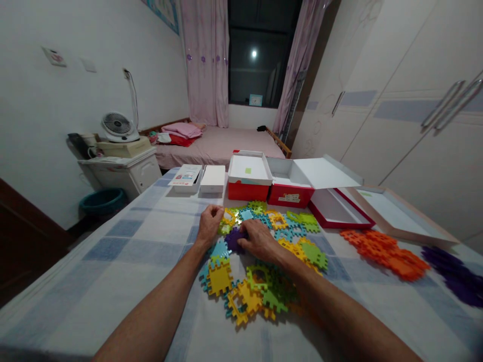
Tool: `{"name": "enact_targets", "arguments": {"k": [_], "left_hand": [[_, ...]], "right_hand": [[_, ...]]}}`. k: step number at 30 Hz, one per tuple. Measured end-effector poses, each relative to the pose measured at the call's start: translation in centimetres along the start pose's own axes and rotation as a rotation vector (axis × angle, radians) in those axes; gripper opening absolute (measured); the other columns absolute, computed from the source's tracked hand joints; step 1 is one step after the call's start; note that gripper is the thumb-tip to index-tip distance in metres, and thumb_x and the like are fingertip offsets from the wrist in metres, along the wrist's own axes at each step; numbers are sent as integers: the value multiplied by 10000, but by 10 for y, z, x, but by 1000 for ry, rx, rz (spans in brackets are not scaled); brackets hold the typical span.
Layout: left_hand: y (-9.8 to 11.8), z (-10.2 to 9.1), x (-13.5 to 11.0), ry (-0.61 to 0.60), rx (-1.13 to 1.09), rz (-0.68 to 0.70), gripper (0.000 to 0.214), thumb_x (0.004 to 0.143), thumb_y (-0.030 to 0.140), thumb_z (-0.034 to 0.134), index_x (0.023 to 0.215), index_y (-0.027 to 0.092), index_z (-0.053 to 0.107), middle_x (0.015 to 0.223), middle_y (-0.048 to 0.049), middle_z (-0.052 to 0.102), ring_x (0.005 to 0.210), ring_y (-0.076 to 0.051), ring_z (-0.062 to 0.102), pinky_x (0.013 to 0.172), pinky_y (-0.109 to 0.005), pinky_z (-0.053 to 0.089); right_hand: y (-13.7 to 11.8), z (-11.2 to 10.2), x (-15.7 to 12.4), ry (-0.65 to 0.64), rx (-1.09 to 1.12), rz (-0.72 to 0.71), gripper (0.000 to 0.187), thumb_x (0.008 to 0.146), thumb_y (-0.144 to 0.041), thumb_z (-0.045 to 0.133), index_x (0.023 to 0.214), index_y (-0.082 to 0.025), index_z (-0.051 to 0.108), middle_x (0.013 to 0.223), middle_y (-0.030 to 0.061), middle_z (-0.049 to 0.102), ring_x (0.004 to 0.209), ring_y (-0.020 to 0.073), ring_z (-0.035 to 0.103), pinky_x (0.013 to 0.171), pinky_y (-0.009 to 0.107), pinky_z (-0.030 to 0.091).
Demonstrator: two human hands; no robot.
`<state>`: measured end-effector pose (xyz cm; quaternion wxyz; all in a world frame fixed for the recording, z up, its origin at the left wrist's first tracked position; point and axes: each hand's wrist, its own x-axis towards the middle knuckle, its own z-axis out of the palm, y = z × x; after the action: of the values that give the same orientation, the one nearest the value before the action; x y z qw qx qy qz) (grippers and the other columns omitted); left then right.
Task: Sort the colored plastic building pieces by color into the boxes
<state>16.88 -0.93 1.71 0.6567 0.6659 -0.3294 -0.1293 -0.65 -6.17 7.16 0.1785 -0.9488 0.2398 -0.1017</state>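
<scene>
Square plastic building tiles with toothed edges lie in a loose pile before me, among them a yellow tile (220, 278), a light blue tile (221, 249) and a green tile (314, 255). Thumb and fingers of my right hand (260, 239) grip a purple tile (234, 240) over the pile's left part. My left hand (210, 223) is closed at the pile's far left edge, beside some yellow-green tiles (225, 227). What its fingertips hold, if anything, is hidden.
Orange tiles (385, 254) and purple tiles (455, 275) lie in separate heaps to the right. Behind the pile stand red boxes (249, 191), a shallow red-rimmed tray (339, 221) and two white boxes (212, 188). A checked cloth (151, 241) covers the table.
</scene>
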Motion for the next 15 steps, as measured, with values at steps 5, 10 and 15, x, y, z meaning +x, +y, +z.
{"name": "enact_targets", "arguments": {"k": [5, 10, 15], "left_hand": [[1, 0, 0, 13, 38, 19, 279, 729, 423, 560, 785, 152, 594, 737, -24, 636, 697, -151, 595, 667, -271, 479], [6, -2, -2, 3, 137, 76, 234, 762, 379, 533, 799, 162, 611, 749, -27, 638, 728, -167, 602, 722, -301, 483], [22, 0, -13, -1, 269, 287, 142, 736, 284, 593, 833, 194, 646, 946, -57, 643, 991, -216, 561, 959, -382, 407]], "right_hand": [[-9, -3, 6, -76, -103, 35, 315, 731, -393, 681, 908, -166, 554, 927, 64, 580, 917, 223, 462, 731, 305, 294], [-4, -3, -1, -40, -24, -28, 477, 730, -292, 672, 1150, -150, 498, 1073, 97, 571, 956, 216, 480, 770, 296, 328], [34, -31, -6, 81, 36, 75, 207, 831, -203, 510, 1012, -135, 584, 973, 82, 611, 896, 185, 534, 783, 280, 355]]}}
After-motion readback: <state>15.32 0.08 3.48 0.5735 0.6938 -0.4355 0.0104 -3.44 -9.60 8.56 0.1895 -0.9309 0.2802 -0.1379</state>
